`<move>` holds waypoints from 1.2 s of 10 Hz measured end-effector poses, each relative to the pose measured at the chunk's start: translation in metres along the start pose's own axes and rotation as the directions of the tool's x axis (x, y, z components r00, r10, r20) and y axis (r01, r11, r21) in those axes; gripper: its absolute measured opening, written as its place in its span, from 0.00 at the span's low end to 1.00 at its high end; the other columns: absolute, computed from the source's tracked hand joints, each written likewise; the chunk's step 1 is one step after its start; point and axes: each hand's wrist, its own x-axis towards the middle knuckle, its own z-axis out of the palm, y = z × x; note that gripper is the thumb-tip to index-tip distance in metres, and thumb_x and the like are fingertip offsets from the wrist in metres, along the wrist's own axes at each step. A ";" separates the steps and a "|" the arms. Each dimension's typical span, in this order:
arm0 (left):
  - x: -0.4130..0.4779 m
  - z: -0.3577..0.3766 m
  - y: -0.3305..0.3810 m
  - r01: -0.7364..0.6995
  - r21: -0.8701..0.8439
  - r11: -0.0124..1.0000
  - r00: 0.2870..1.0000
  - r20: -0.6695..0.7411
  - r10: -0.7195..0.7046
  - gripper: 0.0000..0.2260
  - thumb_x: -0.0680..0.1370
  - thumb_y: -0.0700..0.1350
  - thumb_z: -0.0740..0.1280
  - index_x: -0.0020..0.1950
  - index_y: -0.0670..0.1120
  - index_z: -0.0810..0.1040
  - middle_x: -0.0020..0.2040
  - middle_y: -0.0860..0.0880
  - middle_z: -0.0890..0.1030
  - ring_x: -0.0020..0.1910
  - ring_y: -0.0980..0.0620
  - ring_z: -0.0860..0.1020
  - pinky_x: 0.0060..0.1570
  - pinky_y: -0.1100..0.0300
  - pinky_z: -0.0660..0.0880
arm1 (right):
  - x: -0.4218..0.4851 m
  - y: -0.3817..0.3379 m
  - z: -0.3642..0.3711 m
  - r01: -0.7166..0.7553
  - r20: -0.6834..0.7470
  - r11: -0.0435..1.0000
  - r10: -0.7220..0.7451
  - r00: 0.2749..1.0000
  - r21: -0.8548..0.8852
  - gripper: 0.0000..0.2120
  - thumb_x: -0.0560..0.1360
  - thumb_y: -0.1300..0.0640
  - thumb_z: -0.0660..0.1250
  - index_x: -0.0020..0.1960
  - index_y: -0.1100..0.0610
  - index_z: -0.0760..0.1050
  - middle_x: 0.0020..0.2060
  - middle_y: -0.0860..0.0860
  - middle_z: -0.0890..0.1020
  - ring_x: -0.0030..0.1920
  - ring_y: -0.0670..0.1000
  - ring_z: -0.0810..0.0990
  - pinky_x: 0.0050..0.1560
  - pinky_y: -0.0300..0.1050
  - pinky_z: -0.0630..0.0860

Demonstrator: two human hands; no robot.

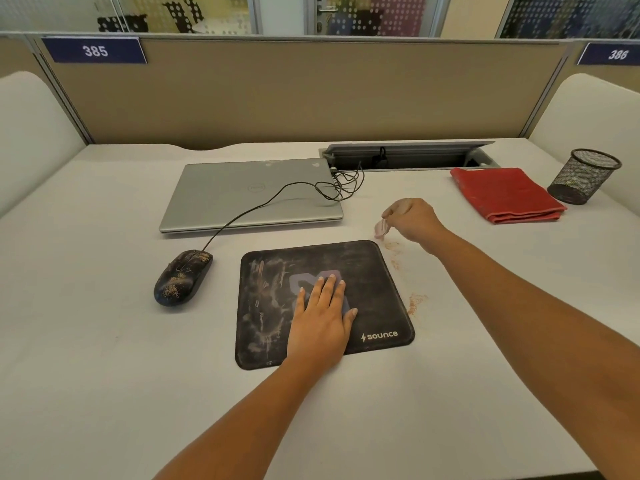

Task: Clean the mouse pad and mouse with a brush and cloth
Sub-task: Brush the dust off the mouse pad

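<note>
A black mouse pad [377, 278], smeared with pale dust, lies on the white desk. My left hand [320, 320] presses flat on its middle with straight fingers. My right hand [412, 220] grips a small pinkish brush [381, 229] just beyond the pad's far right corner, bristles blurred above the desk. Brown crumbs [415, 303] lie on the desk along the pad's right edge. A black wired mouse [181, 277], speckled with crumbs, sits left of the pad. A folded red cloth [505, 195] lies at the far right.
A shut silver laptop [249, 195] lies behind the pad, with the mouse cable [277, 195] running over its lid. A black mesh pen cup [583, 176] stands right of the cloth. An open cable hatch [408, 155] sits at the back, before the beige partition.
</note>
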 end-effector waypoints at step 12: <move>0.000 0.000 0.001 0.002 -0.002 1.000 1.000 0.000 -0.002 0.26 0.81 0.58 0.42 0.76 0.50 0.43 0.77 0.51 0.43 0.76 0.52 0.40 0.72 0.53 0.37 | 0.003 -0.022 0.004 0.278 0.171 0.663 -0.224 0.960 -0.695 0.14 0.76 0.63 0.62 0.62 0.61 0.74 0.56 0.59 0.77 0.54 0.56 0.77 0.50 0.44 0.75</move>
